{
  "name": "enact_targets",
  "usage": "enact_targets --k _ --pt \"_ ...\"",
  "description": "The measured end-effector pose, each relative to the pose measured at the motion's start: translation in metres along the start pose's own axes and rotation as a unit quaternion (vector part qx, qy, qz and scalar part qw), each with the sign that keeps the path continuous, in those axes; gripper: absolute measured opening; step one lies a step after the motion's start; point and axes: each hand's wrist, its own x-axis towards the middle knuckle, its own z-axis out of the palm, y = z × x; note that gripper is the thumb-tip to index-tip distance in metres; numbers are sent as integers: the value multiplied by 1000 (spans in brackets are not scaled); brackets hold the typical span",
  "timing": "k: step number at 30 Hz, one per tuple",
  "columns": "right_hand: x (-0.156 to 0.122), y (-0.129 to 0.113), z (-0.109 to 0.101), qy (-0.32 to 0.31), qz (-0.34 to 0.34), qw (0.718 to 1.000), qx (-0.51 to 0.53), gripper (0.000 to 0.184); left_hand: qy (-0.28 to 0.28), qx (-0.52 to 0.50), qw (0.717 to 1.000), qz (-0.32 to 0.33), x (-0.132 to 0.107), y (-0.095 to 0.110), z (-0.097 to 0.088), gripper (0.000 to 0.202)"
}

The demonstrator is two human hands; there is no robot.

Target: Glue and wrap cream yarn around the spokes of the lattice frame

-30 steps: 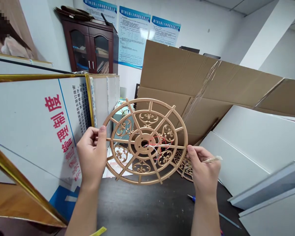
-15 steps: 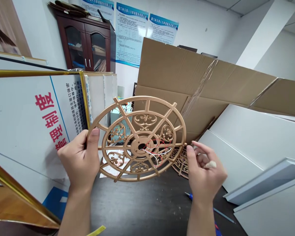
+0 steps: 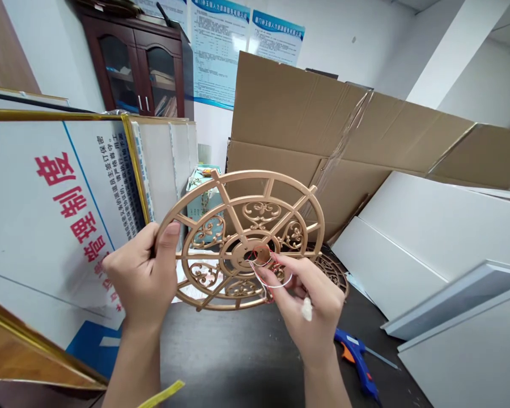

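Note:
My left hand (image 3: pixel 142 275) grips the left rim of a round gold ornamental wheel (image 3: pixel 242 238) with spokes and scrollwork, held tilted above the dark table (image 3: pixel 238 362). My right hand (image 3: pixel 306 306) is in front of the wheel's hub, its fingers pinched on the thin red and white wires (image 3: pixel 263 277) that hang from the centre. A small whitish stick (image 3: pixel 306 309) lies tucked in that same hand. A second gold scrollwork piece (image 3: pixel 334 272) lies on the table behind the wheel.
A blue and orange glue gun (image 3: pixel 357 354) lies on the table at the right. Framed sign boards (image 3: pixel 63 204) lean at the left, flattened cardboard (image 3: pixel 323 136) and white panels (image 3: pixel 429 249) at the back and right. A dark wood cabinet (image 3: pixel 140 68) stands behind.
My right hand left the wheel's right rim and moved left to the hub, taking the wires. The wheel tilted and shifted a little left; the glue gun came into view.

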Motion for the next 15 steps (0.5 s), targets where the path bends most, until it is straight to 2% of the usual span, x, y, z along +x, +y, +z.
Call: enact_targets --k 2,8,15 --pt "-1 -2 2 -6 -17 1000 0 24 0 -2 1000 -3 0 1 1 52" --pt "-2 -1 4 -4 -14 1000 8 19 1 -7 1000 -13 1 -1 1 51" --pt "3 -1 -8 -18 15 1000 -9 9 4 -4 999 -42 2 -5 1 52"
